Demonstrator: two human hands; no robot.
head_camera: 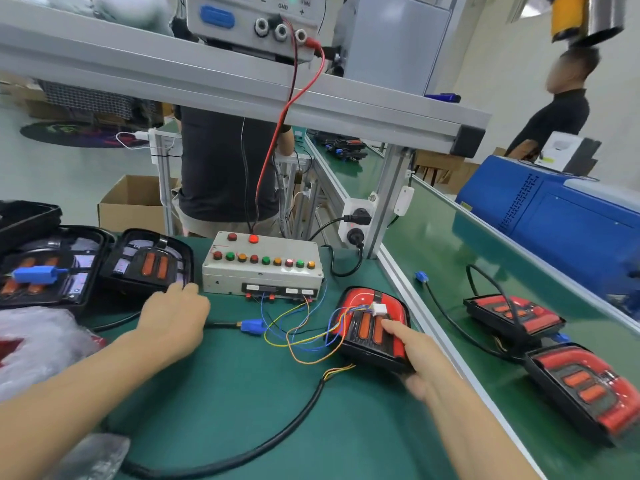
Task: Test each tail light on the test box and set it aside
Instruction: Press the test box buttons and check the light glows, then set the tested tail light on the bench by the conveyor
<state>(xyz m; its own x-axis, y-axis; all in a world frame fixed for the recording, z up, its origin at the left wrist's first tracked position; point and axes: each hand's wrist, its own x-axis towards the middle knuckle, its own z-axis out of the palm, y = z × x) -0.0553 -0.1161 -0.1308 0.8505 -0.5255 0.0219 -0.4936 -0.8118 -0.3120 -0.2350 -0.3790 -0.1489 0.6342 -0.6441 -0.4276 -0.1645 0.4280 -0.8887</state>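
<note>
A green work mat (242, 393) is seen spread across a bench, with a grey test box (263, 268) set at its far side as the landmark for everything else. A red tail light (367, 327) is laid face up on the mat just right of and nearer than the test box, and it is gripped at its near right edge by the right hand (422, 362), the index finger stretched over the amber lenses and the thumb tucked under the housing. To the left of the test box, unlit tail lights (149, 265) are stacked in dark housings, and the nearest of these is touched at its near edge by the left hand (173, 317), whose fingers are curled loosely over the rim; whether anything is actually clasped there cannot be told. Well to the right of the test box, beyond an aluminium rail, two more red tail lights (585, 389) are laid on a green conveyor belt (450, 258). A thick black cable (263, 441) is looped across the mat nearer than the test box. Thin coloured wires (294, 327) are run from the front of the test box to a white plug (379, 309) resting on the gripped light. A blue connector (252, 326) is lying on the mat just in front of the box.
</note>
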